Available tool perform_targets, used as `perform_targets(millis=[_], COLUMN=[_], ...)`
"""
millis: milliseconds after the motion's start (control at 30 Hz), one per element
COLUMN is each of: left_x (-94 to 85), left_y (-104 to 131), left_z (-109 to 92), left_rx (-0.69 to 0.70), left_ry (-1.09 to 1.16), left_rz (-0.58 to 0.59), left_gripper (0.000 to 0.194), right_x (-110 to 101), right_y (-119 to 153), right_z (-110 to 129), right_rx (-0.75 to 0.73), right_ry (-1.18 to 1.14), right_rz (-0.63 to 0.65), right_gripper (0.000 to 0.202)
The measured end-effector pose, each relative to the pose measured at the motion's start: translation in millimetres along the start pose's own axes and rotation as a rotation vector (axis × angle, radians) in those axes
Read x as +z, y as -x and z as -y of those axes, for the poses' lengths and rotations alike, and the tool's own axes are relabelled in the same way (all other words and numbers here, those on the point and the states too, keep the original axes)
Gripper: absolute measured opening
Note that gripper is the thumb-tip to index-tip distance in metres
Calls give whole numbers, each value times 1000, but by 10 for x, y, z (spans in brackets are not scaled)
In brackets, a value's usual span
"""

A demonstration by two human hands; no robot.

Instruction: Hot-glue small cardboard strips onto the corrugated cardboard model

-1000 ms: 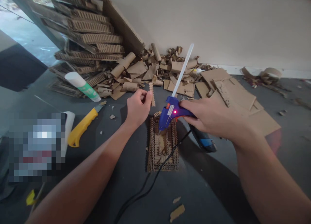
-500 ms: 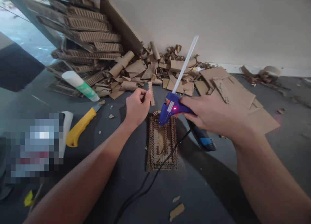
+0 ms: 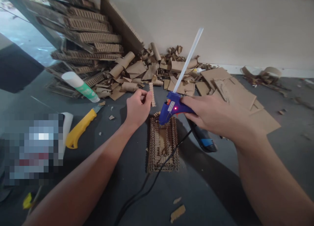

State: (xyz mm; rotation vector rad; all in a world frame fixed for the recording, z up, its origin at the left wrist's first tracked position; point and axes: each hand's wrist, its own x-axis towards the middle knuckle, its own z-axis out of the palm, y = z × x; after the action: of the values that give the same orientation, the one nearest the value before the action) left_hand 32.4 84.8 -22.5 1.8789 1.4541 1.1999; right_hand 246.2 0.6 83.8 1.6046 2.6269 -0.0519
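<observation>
My right hand (image 3: 203, 113) grips a blue hot glue gun (image 3: 169, 108) with its red light lit and a long clear glue stick (image 3: 188, 61) standing out of its back. The nozzle points down over the far end of a layered corrugated cardboard piece (image 3: 152, 147), a rectangle with a hollow middle, lying on the dark floor. Between thumb and fingers, my left hand (image 3: 138, 108) pinches a narrow strip of corrugated cardboard (image 3: 152, 94) just beyond that piece. The gun's black cord (image 3: 169, 159) runs across the cardboard piece toward me.
At left lie a yellow utility knife (image 3: 80, 128), a white and green tube (image 3: 82, 88) and a blurred-out device (image 3: 36, 147). Stacked cardboard frames (image 3: 93, 36) and scraps (image 3: 137, 69) line the wall. Flat cardboard sheets (image 3: 241, 92) and a black-and-blue tool handle (image 3: 206, 141) are at right.
The glue gun has shifted slightly up and to the left, its stick tilting a little more to the right. My left hand and its strip have hardly moved.
</observation>
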Motion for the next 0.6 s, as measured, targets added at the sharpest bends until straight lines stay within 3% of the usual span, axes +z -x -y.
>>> perform_targets(millis=[600], left_x=[8], left_y=[12], left_z=[33], left_rx=[5], left_ry=[46], left_rz=[6], left_gripper=[27], right_x=[-63], right_y=[6], right_z=[33], right_rx=[11], right_ry=[34], right_rz=[-22], right_gripper=[25])
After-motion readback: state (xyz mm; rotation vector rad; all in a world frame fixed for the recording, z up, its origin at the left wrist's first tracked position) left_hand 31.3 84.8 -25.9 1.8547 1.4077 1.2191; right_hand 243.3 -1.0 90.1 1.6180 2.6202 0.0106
